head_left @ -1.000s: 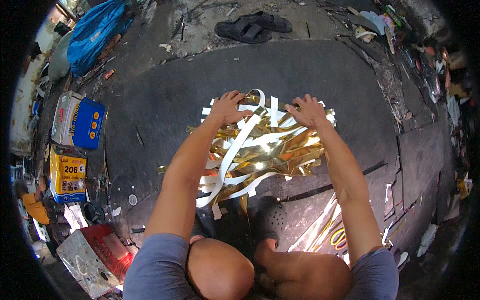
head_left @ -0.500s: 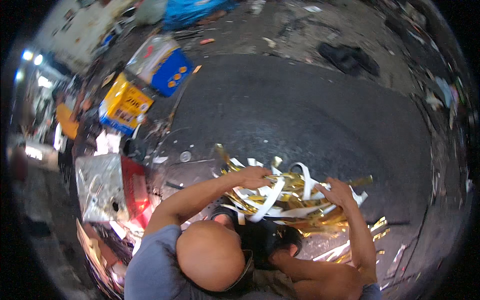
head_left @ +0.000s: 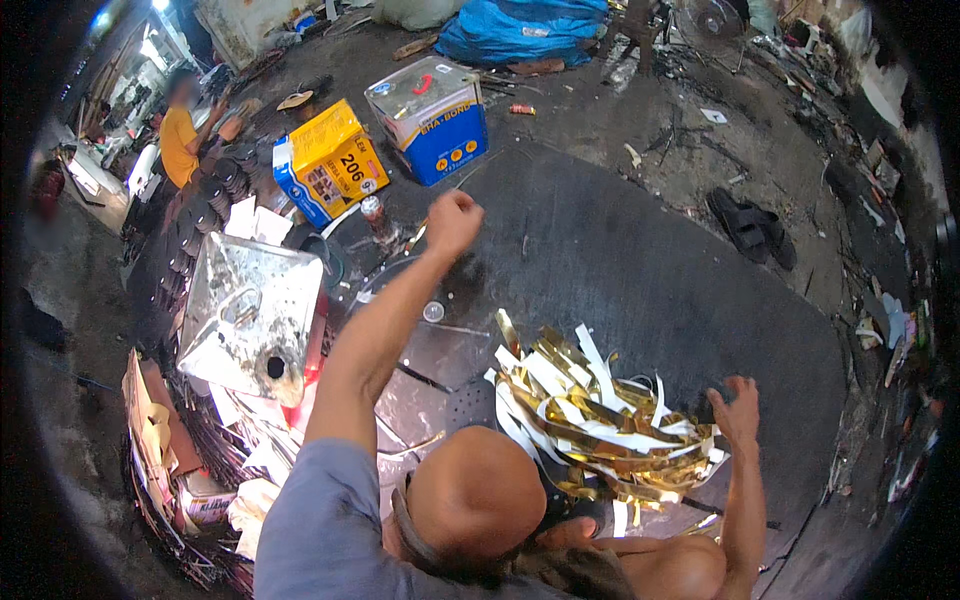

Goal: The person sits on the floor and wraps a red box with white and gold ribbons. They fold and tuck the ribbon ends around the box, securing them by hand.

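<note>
My left hand (head_left: 455,222) is raised over the dark mat, out beyond a small capped bottle (head_left: 373,212). Its fingers are curled closed, and what they hold, if anything, is hidden. A loose heap of gold and white strips (head_left: 610,415) lies on the mat in front of me, its strips curled and tangled. To the right of this heap is my right hand (head_left: 737,410), fingers apart and holding nothing that I can see.
A dented metal can (head_left: 250,315) stands at left, with a yellow box (head_left: 330,165) and a blue-and-silver can (head_left: 430,125) beyond. Black sandals (head_left: 752,228) lie at far right. A small clear round lid (head_left: 433,312) sits near my left forearm. Another person (head_left: 180,135) is at far left.
My left hand has left the strips and moved up and away to the left, now closed. My right hand has come off the strips to their right side. The view has shifted.
</note>
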Tool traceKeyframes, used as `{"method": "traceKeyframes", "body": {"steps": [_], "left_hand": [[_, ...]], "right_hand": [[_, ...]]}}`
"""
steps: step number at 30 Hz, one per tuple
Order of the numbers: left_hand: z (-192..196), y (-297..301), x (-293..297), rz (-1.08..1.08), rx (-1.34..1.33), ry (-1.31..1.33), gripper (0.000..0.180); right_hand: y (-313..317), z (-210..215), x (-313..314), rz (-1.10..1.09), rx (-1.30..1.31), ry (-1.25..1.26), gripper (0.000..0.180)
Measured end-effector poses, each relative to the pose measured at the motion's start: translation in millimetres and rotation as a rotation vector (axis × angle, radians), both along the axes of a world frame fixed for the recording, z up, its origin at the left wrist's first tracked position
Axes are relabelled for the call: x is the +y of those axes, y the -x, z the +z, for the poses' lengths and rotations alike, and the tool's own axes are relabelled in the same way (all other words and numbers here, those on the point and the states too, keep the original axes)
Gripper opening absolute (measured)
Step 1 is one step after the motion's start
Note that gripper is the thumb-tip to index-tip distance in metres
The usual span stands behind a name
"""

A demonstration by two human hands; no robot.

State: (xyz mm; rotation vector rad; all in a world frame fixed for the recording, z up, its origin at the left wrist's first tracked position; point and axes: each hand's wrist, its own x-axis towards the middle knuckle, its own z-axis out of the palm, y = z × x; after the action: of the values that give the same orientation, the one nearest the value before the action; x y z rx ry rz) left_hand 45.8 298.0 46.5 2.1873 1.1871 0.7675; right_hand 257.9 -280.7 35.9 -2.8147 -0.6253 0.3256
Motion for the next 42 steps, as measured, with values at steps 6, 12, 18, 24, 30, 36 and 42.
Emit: {"method": "traceKeyframes", "body": {"steps": [6, 12, 18, 24, 30, 36, 42], "left_hand": [[53, -10, 160, 0.326, -0.042, -0.203, 0.023], [51, -7, 258, 0.358, 0.016, -0.196, 0.029], [39, -25, 267, 0.375, 0.139, -0.127, 0.026], [71, -30, 277, 0.574, 0.1, -0.473, 0.026], [82, -126, 11, -0.379, -0.51, 0.332, 0.009], [157, -90, -309, -1.13, -0.118, 1.144, 0.011], [170, -78, -419, -1.466, 0.068, 1.138, 0.012]], "right_hand": [[-22, 15, -90, -0.115, -0.14, -0.091, 0.038], [-1, -53, -216, -0.224, -0.185, 0.141, 0.031], [59, -65, -269, -0.275, -0.025, 0.249, 0.029], [90, -58, -204, -0.347, 0.027, 0.046, 0.03], [120, 43, -23, -0.577, 0.285, -0.701, 0.021], [157, 113, 81, -0.523, 0.706, -1.751, 0.043], [203, 145, 13, -0.616, 0.469, -2.133, 0.026]]}}
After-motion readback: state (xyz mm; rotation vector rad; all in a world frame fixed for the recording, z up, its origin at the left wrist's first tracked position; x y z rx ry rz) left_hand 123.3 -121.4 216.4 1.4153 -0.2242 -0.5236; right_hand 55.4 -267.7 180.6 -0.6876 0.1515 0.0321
